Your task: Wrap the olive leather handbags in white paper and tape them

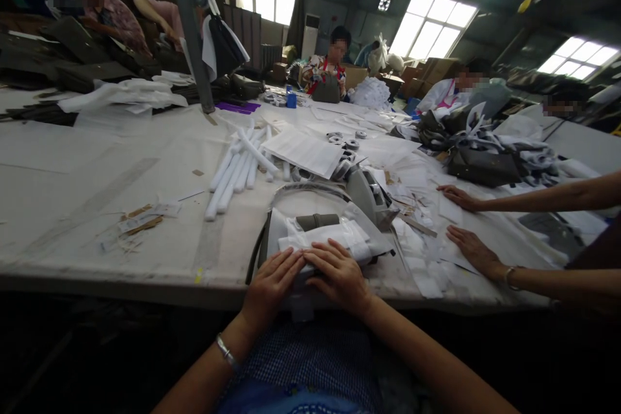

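Note:
A grey handbag (pixel 275 233) lies at the table's front edge, right before me, with a strap looping behind it. White wrapping sheet (pixel 353 237) is folded across its top, and a grey rolled part (pixel 317 222) shows above the fold. Resting on the near side of the wrapped bag, my left hand (pixel 274 278) has its fingers stretched out flat. My right hand (pixel 339 272) lies flat on the wrap too, its fingertips meeting those of the left. What is under both palms is hidden. Behind the bag sits another grey piece (pixel 369 193), partly covered.
White foam rolls (pixel 237 168) and a white sheet (pixel 305 150) lie farther back. A co-worker's hands (pixel 468 239) rest on the table at right, near scattered white pieces (pixel 422 265). Dark bags (pixel 480 165) are piled beyond. A metal post (pixel 194 32) rises at back left.

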`<state>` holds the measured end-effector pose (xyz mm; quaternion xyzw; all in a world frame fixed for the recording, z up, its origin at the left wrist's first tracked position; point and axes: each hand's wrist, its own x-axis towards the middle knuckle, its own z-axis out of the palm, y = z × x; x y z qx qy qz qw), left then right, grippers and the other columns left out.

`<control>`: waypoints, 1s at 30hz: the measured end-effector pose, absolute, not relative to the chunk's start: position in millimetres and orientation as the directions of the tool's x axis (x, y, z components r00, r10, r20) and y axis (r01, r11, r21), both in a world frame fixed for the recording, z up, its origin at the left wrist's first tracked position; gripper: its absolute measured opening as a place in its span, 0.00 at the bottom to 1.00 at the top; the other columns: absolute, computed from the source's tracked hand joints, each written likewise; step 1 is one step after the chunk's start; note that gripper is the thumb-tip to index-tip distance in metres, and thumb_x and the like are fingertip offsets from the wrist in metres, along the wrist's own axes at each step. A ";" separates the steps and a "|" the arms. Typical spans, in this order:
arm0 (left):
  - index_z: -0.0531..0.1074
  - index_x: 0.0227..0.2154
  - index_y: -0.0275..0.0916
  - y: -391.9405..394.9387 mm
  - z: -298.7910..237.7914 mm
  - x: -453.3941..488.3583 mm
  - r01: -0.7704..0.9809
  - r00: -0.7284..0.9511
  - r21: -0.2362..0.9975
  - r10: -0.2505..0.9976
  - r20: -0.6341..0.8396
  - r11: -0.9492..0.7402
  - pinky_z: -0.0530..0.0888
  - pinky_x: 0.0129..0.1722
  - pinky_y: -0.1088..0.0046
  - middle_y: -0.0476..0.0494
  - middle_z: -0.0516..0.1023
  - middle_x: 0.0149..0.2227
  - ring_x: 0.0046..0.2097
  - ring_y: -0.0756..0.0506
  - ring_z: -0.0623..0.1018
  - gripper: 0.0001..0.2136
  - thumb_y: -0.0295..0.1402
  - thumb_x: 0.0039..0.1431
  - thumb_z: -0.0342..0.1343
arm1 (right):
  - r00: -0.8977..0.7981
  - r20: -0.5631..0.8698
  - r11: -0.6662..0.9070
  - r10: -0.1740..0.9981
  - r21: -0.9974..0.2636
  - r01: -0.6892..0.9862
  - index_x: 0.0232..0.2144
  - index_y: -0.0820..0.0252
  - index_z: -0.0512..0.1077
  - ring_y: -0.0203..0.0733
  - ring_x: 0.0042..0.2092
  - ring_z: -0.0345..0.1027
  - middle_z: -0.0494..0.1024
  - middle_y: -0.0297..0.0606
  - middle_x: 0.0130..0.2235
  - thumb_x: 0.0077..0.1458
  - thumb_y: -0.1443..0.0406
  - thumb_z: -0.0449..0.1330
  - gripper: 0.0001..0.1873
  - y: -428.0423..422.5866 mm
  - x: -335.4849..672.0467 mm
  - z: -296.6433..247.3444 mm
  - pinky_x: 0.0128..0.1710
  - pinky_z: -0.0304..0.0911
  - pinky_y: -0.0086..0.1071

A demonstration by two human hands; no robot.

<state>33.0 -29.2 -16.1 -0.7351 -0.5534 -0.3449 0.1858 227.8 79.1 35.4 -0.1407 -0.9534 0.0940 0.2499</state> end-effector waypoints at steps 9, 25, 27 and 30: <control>0.60 0.64 0.38 -35.3 1.9 34.1 0.906 0.136 0.258 0.809 0.572 -0.335 0.69 0.61 0.54 0.38 0.70 0.61 0.63 0.37 0.67 0.29 0.37 0.62 0.58 | -0.783 0.516 0.938 0.347 -0.194 0.288 0.63 0.50 0.63 0.45 0.62 0.63 0.74 0.38 0.58 0.65 0.60 0.58 0.26 77.6 222.3 10.5 0.68 0.48 0.45; 0.61 0.63 0.42 -30.5 -4.3 29.0 0.921 0.164 0.181 0.765 0.622 -0.345 0.71 0.60 0.59 0.45 0.72 0.60 0.62 0.42 0.69 0.23 0.27 0.66 0.52 | -0.823 0.561 0.995 0.092 -0.073 0.062 0.56 0.59 0.70 0.44 0.60 0.66 0.77 0.40 0.55 0.66 0.73 0.53 0.19 42.2 245.1 -31.4 0.61 0.63 0.43; 0.61 0.63 0.42 -30.5 -6.0 27.8 0.924 0.178 0.166 0.770 0.613 -0.346 0.70 0.61 0.59 0.45 0.71 0.61 0.63 0.42 0.68 0.23 0.26 0.66 0.52 | -0.796 0.595 0.992 0.108 -0.119 0.045 0.52 0.57 0.73 0.44 0.57 0.70 0.80 0.39 0.51 0.65 0.72 0.54 0.16 44.4 235.3 -30.8 0.58 0.66 0.42; 0.60 0.64 0.42 -30.8 -12.0 26.8 0.930 0.183 0.145 0.769 0.613 -0.338 0.69 0.62 0.59 0.44 0.71 0.61 0.63 0.42 0.68 0.23 0.26 0.67 0.51 | -0.744 0.652 0.982 0.149 -0.188 0.032 0.46 0.57 0.77 0.44 0.51 0.75 0.82 0.40 0.46 0.64 0.71 0.56 0.12 41.7 228.2 -26.7 0.52 0.71 0.39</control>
